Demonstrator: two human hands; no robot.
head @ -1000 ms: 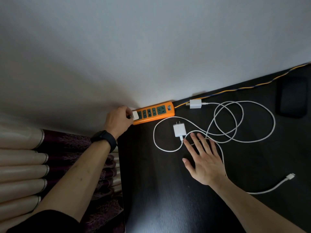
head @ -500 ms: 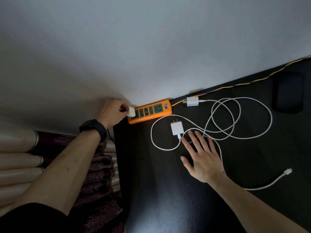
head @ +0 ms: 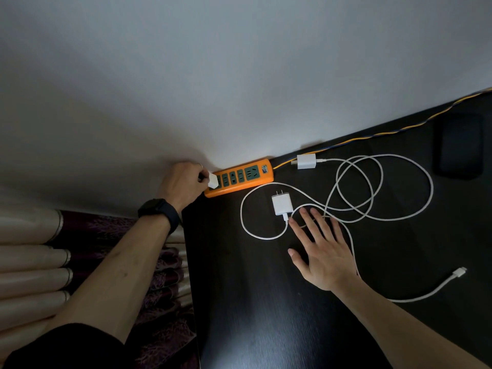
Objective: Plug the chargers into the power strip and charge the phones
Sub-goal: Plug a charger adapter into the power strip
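Left hand [head: 183,182] fingers pinching white plug [head: 213,180] at power strip [head: 239,179] — right hand [head: 323,251] fingers spread

The person has two bare forearms. On the left wrist sits a black smartwatch [head: 157,210] with a wide black band. A black sleeve [head: 66,347] covers the left upper arm. The left hand [head: 183,185] wears a thin ring [head: 201,165]; the right hand [head: 323,251] wears nothing.

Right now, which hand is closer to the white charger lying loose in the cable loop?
Right. The right hand lies flat, fingertips beside the loose charger. The left hand is away at the power strip end, holding another plug.
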